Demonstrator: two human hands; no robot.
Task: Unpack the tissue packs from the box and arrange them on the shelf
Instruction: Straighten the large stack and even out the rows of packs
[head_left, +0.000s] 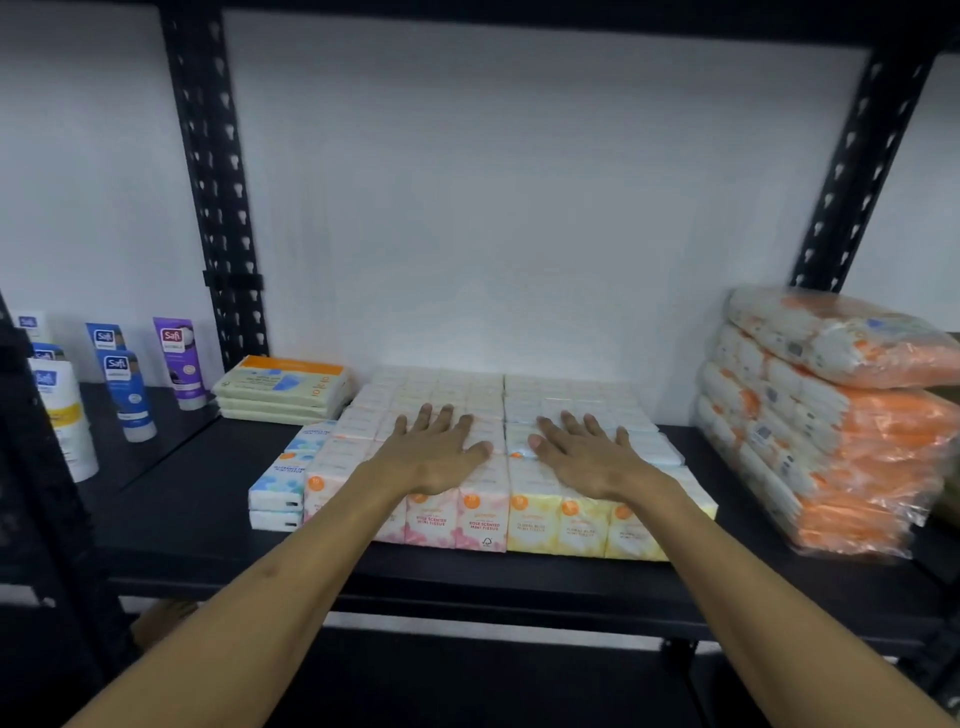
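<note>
From the head view, the tissue packs (504, 457) sit in a tight block on the black shelf (208, 499), pink ones at the near left, yellow at the near right. The left hand (436, 452) and right hand (582, 452) lie flat on top of the block, fingers straight and spread, holding nothing. The packs are directly beneath both palms, rows running near to far; neither hand is nearer.

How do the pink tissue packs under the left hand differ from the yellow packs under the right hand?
The pink packs have pink printed fronts; the yellow packs have yellow ones. The pink packs lie under the left hand, the yellow under the right hand. Both blocks sit touching at the shelf front, each pressed by a flat palm.
</note>
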